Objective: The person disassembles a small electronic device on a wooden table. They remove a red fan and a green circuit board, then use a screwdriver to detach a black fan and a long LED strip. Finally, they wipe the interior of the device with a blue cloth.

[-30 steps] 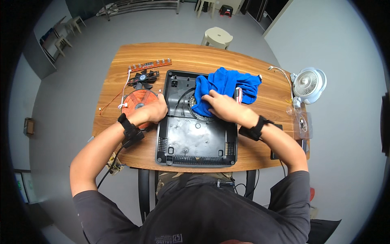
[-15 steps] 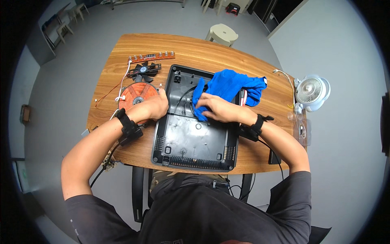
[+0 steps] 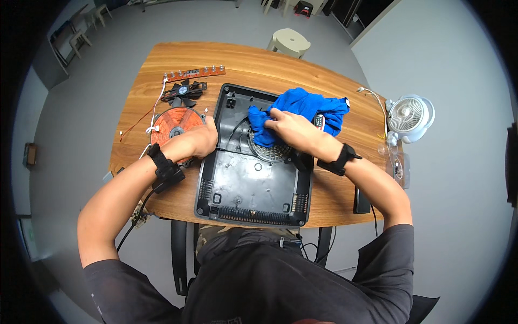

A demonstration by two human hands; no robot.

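Observation:
A black plastic housing [image 3: 253,186] lies on the wooden table in front of me, its inside facing up. My right hand [image 3: 291,127] is closed on a blue cloth [image 3: 313,105], with a bunched part over the round vent grille [image 3: 272,154] in the housing. The rest of the cloth drapes over the housing's far right edge. My left hand [image 3: 205,137] rests at the housing's left edge, fingers curled and partly hidden, so its grip is unclear. Beside it sits a round coil with orange-red windings [image 3: 178,121], partly covered by my left forearm.
Beyond the coil lie a black fan [image 3: 186,92] and a narrow circuit board [image 3: 194,74] with wires. At the right stand a small white fan [image 3: 410,116] and clear plastic packaging [image 3: 399,167]. A black flat device [image 3: 361,201] lies near the front edge. A stool [image 3: 290,42] stands behind the table.
My right hand has drawn the bunched part of the cloth together and shifted it slightly, uncovering more of the round grille. The left hand stays at the housing's left edge.

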